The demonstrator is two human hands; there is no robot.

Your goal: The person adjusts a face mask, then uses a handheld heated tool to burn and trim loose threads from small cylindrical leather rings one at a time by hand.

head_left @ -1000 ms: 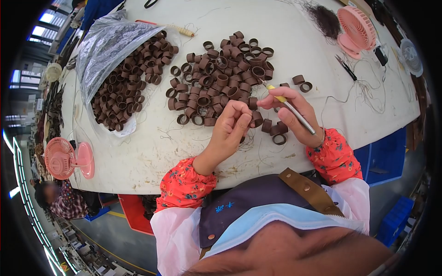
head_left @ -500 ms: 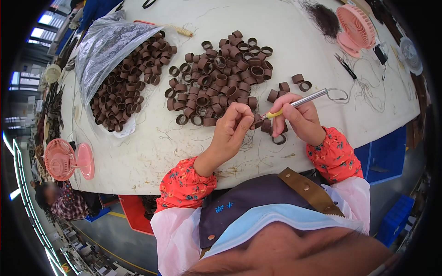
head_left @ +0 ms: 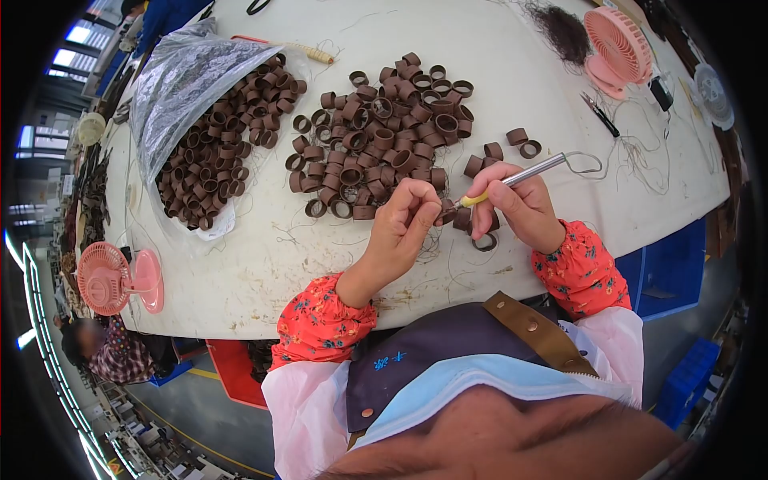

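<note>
My left hand (head_left: 406,220) is closed, fingertips pinched together on a small brown ring (head_left: 446,216) that the fingers mostly hide. In my right hand (head_left: 516,208) is a slim metal hand tool (head_left: 538,170), gripped like a pen. It has a yellow section near its front and a wire loop at its rear end; its front tip meets the ring at my left fingertips. Just beyond both hands lies a big loose pile of brown rings (head_left: 384,138). A few more rings (head_left: 494,150) lie around my right hand, one of them (head_left: 486,242) flat below it.
A clear plastic bag (head_left: 172,88) spills brown rings at the left. Pink fans (head_left: 620,44) (head_left: 104,276) stand at the table's far right and left. Black-handled snips (head_left: 600,116) and loose threads (head_left: 640,160) lie right. Another person (head_left: 120,352) is at the lower left.
The tool's tip has shifted very slightly to the left against the ring, and its rear end has dipped a little. Otherwise both hands keep their places.
</note>
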